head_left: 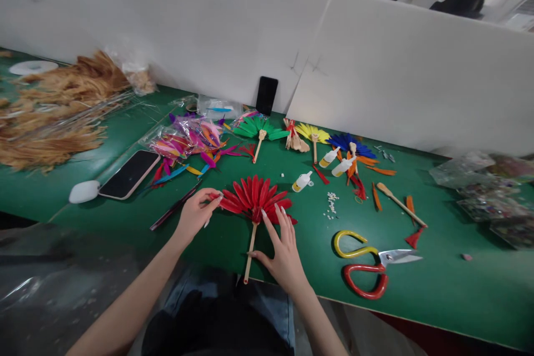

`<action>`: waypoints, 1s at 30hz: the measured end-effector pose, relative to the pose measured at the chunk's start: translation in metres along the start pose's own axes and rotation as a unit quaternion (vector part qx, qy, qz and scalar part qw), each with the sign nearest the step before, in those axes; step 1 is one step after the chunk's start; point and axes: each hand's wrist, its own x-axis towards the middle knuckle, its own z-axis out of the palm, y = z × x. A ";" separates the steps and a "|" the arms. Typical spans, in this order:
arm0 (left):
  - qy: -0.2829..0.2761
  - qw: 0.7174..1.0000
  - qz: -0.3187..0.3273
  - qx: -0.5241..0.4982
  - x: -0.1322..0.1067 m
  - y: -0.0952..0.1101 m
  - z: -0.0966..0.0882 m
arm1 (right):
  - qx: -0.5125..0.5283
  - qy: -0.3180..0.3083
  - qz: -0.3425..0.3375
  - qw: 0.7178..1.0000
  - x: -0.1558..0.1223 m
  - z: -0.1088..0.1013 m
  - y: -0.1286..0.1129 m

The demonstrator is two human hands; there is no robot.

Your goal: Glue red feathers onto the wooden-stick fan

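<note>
A red feather fan (255,192) lies on the green table in front of me, its wooden stick (251,256) pointing towards my body. At the fan's left end, my left hand (194,212) has thumb and fingers pinched on the tip of a red feather (227,206). My right hand (283,250) rests with fingers spread over the fan's right side. Its thumb is beside the stick, and the fingertips touch the lower right feathers. Glue dropper bottles (302,181) and small white beads (331,204) lie to the right of the fan.
Scissors (377,262) with yellow and red handles lie right of my right hand. Green (258,129), yellow (314,133) and blue (350,146) fans line the back. A phone (130,174), bagged feathers (187,136) and tan fibres (62,103) are left. White panels (187,28) stand behind.
</note>
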 end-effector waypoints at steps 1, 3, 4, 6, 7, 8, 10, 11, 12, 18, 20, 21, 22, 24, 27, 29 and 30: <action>-0.001 1.000 -0.004 -0.002 0.000 0.000 0.000 | 0.002 -0.001 0.000 1.000 0.000 0.000 0.000; -0.003 1.000 -0.010 -0.005 -0.001 0.001 0.000 | 0.007 -0.001 0.000 1.000 0.001 0.000 0.000; -0.003 1.000 -0.011 -0.007 -0.001 0.001 0.000 | 0.010 -0.001 0.000 1.000 0.001 0.000 0.000; -0.002 1.000 -0.011 -0.007 -0.001 0.002 -0.001 | 0.014 0.000 -0.001 1.000 0.001 0.000 0.000; -0.002 1.000 -0.011 -0.007 -0.001 0.002 -0.002 | 0.015 0.000 -0.002 1.000 0.001 0.000 0.000; -0.003 1.000 -0.011 -0.007 0.000 0.002 -0.002 | 0.014 0.000 -0.003 1.000 0.001 0.000 0.000; -0.005 1.000 -0.012 -0.007 0.000 0.003 -0.002 | 0.011 0.001 -0.006 1.000 0.001 0.000 0.000; -0.006 1.000 -0.013 -0.008 -0.001 0.004 -0.001 | 0.010 0.002 -0.007 1.000 0.001 0.000 0.000; -0.008 1.000 -0.013 -0.009 -0.001 0.004 0.000 | 0.008 0.002 -0.007 1.000 0.001 0.000 0.000; -0.019 1.000 -0.012 -0.002 0.000 0.003 0.003 | 0.006 -0.001 -0.011 1.000 0.001 -0.001 0.001; -0.025 1.000 -0.013 -0.001 0.001 0.002 0.003 | 0.007 -0.002 -0.013 1.000 0.001 -0.001 0.001; -0.028 1.000 -0.014 0.000 0.002 0.001 0.003 | 0.008 -0.003 -0.013 1.000 0.002 -0.001 0.001; -0.031 0.999 -0.015 0.004 0.003 0.000 0.002 | 0.008 -0.004 -0.013 1.000 0.002 -0.001 0.001; -0.037 0.999 -0.013 0.016 0.004 -0.002 0.002 | 0.008 -0.006 -0.013 1.000 0.002 0.000 0.001; -0.042 0.998 -0.002 0.045 0.005 -0.002 0.003 | 0.002 -0.007 -0.014 1.000 0.001 0.000 0.001; -0.037 0.996 0.014 0.083 0.006 -0.002 0.002 | -0.007 -0.005 -0.019 1.000 0.001 0.000 0.001; -0.032 0.994 0.022 0.105 0.006 -0.002 0.002 | -0.014 -0.003 -0.022 1.000 0.000 0.000 0.001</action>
